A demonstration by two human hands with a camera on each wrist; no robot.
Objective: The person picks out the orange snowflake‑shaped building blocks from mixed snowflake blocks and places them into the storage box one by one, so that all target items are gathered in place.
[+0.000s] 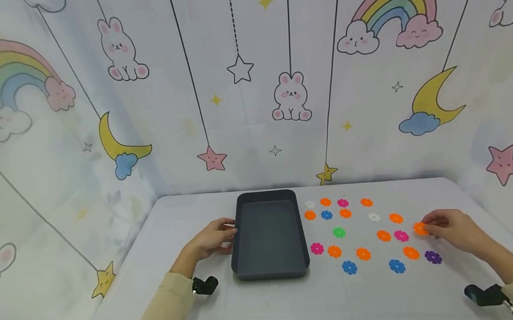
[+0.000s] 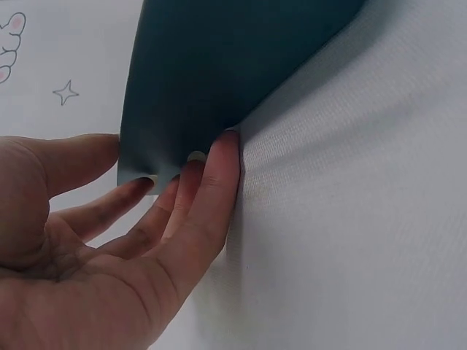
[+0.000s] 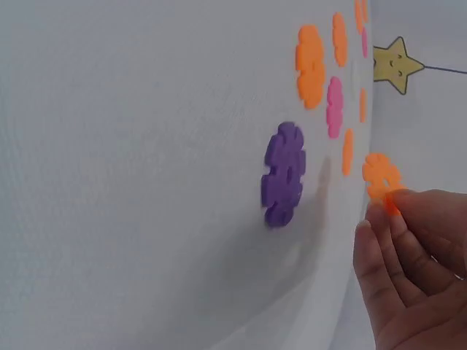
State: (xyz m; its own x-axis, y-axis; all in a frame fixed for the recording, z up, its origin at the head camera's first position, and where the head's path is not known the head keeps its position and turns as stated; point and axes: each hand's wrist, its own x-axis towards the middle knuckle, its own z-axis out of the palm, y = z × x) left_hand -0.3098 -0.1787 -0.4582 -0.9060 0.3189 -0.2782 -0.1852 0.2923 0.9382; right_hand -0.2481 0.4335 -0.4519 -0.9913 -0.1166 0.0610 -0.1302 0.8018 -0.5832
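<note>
My right hand [image 1: 456, 228] pinches an orange flower-shaped plastic disc [image 3: 381, 175] between thumb and fingertips. In the right wrist view the disc is tilted and held off the white table. Close by lies a purple disc [image 1: 433, 257], flat on the cloth. A dark grey rectangular tray [image 1: 272, 274] with a raised rim stands on the table in the head view. My left hand [image 1: 215, 237] is at its left side, and the left wrist view shows fingertips [image 2: 228, 146] touching the outer wall, with the thumb at the rim.
Several more slotted discs lie flat right of the tray, among them a green disc [image 1: 339, 232], a blue disc [image 1: 396, 266], a pink disc [image 1: 317, 248] and a white disc [image 1: 373, 217]. A patterned curtain [image 1: 253, 129] hangs behind the table.
</note>
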